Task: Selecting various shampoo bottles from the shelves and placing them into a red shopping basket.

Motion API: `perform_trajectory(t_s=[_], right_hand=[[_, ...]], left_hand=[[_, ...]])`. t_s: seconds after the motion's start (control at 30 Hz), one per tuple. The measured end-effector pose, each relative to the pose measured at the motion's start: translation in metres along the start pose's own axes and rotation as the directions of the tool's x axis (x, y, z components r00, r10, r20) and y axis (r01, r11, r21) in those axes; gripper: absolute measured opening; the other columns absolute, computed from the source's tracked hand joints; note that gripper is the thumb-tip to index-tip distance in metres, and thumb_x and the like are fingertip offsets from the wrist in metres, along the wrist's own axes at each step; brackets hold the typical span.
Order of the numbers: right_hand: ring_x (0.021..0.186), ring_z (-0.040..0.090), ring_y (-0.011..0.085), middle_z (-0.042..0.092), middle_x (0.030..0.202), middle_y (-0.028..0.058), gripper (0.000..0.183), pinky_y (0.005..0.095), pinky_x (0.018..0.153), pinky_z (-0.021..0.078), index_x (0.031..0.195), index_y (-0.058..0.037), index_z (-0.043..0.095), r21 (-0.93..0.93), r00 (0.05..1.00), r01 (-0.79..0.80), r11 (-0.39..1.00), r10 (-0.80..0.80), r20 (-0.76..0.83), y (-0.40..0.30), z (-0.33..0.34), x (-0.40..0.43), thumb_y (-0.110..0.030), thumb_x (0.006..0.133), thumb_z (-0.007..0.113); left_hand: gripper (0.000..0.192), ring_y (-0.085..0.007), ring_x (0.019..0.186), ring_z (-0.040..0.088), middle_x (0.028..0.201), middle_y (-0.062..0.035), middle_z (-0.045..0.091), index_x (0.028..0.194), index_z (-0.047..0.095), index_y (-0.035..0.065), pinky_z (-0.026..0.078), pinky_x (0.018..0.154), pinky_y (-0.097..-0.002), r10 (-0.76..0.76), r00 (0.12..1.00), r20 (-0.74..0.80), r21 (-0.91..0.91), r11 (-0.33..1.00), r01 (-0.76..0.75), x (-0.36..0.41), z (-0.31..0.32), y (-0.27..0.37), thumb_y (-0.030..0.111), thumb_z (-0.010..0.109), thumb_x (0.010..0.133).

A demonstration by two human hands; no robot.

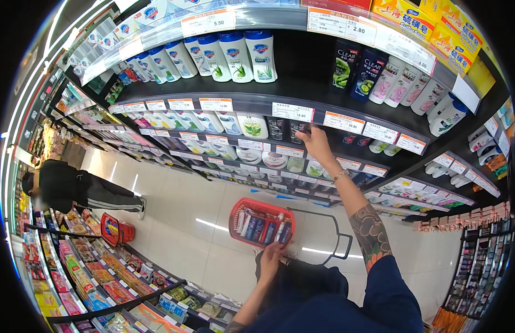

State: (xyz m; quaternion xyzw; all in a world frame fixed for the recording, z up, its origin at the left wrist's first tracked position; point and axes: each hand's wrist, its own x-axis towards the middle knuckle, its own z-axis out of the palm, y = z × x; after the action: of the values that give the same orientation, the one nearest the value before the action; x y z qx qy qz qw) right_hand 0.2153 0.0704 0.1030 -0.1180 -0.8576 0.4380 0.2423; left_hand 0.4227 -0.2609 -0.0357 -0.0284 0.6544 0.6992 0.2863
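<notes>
My right hand reaches into the second shelf, its fingertips at a dark Clear bottle. Whether the fingers grip that bottle is unclear. Another dark Clear bottle stands just left of it, beside a white bottle with a green leaf label. Low in front of my body, my left hand has its fingers bent near the edge of a red shopping basket. Several dark blue bottles and white packages lie in the basket. What the left fingers hold, if anything, cannot be made out.
Above, white bottles with blue caps and more Clear bottles line the upper shelf. The basket's black pull handle extends right over the tiled floor. Snack racks stand behind me. Another person stands left near a second red basket.
</notes>
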Motion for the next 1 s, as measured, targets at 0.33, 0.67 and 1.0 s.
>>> perform_trajectory(t_s=[0.33,0.67,1.0], right_hand=[[0.087,0.059,0.0437,0.063,0.087,0.0260,0.035,0.0456,0.074,0.0458,0.107,0.0066,0.051,-0.071,0.997,0.007,0.997,-0.002,0.071,0.004,0.003,0.004,-0.018,0.086,0.064],[0.090,0.059,0.0437,0.063,0.090,0.0263,0.033,0.0453,0.076,0.0462,0.102,0.0069,0.053,-0.095,1.000,-0.018,0.995,0.018,0.006,0.007,0.006,-0.001,-0.021,0.087,0.063],[0.094,0.059,0.0422,0.064,0.096,0.0241,0.038,0.0429,0.081,0.0470,0.107,0.0044,0.054,0.005,1.000,-0.006,1.000,0.006,0.016,0.025,-0.001,0.003,-0.024,0.086,0.065]], left_hand=[[0.029,-0.0170,0.093,0.062,0.109,-0.0128,0.063,0.121,0.050,-0.0021,0.048,0.077,-0.0250,-0.042,0.995,-0.087,-0.001,0.999,0.042,0.017,-0.012,-0.021,0.015,0.049,0.097],[0.029,-0.0188,0.092,0.064,0.108,-0.0133,0.063,0.120,0.050,-0.0022,0.051,0.079,-0.0271,-0.074,0.996,-0.046,0.063,0.995,0.077,0.011,-0.034,-0.062,0.014,0.049,0.096],[0.030,-0.0319,0.095,0.060,0.118,-0.0168,0.058,0.121,0.052,0.0021,0.050,0.073,-0.0337,0.604,0.748,0.275,0.598,0.501,-0.625,0.119,0.048,0.180,0.002,0.051,0.090]])
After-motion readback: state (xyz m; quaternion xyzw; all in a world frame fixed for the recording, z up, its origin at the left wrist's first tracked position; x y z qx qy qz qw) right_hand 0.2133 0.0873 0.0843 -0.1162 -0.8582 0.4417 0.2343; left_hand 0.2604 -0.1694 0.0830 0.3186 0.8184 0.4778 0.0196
